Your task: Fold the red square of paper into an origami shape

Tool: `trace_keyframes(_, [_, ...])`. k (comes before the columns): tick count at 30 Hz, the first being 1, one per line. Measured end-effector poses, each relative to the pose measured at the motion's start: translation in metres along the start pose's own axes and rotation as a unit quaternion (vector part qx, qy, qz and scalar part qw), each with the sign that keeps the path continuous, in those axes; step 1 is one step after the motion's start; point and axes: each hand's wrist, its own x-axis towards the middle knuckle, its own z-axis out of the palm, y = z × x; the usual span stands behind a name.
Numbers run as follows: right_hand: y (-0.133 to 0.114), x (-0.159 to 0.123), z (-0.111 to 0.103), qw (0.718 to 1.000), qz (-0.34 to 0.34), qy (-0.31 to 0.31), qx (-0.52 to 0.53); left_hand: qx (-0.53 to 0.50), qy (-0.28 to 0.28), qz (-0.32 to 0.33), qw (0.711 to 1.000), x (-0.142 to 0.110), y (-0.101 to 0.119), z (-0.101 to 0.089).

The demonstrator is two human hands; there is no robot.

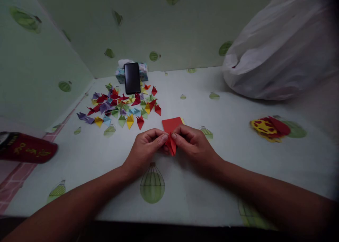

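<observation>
Between my two hands is a small folded piece of red origami paper (172, 147), its pointed end aimed down toward me. My left hand (149, 143) pinches its left side with thumb and fingers. On the other side my right hand (192, 143) pinches it the same way. Just beyond my fingertips lies a stack of square paper sheets (171, 123), red on top with a yellow edge showing at the right. A pile of folded paper cranes (116, 102) in many colours spreads over the table at the back left.
Behind the cranes, a black phone (132, 78) leans on a tissue box (143, 72). A red can (29, 147) is at the left edge. To the right are a large white plastic bag (270, 65) and red-and-yellow cut-out pieces (267, 128). Walls border the table (201, 185).
</observation>
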Motion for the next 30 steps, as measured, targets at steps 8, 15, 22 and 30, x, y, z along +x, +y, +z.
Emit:
trace_keyframes(8, [-0.0004, -0.001, 0.0016, 1.0, 0.001, 0.002, 0.002, 0.012, -0.005, 0.011, 1.0, -0.0011, 0.0023, 0.0016])
trace_keyframes(15, [-0.0003, -0.0025, 0.0032, 0.999, -0.017, 0.015, -0.028, 0.022, 0.013, 0.011, 1.0, -0.0015, 0.0021, 0.0048])
trace_keyframes(22, [0.003, -0.0047, 0.0066, 0.993, -0.08, 0.039, -0.08, 0.038, 0.025, 0.014, 0.999, -0.0023, 0.0008, 0.0043])
trace_keyframes(30, [0.0007, -0.0006, -0.0028, 0.998, -0.051, -0.027, -0.02, 0.088, 0.014, 0.025, 0.996, 0.0007, 0.0009, 0.0011])
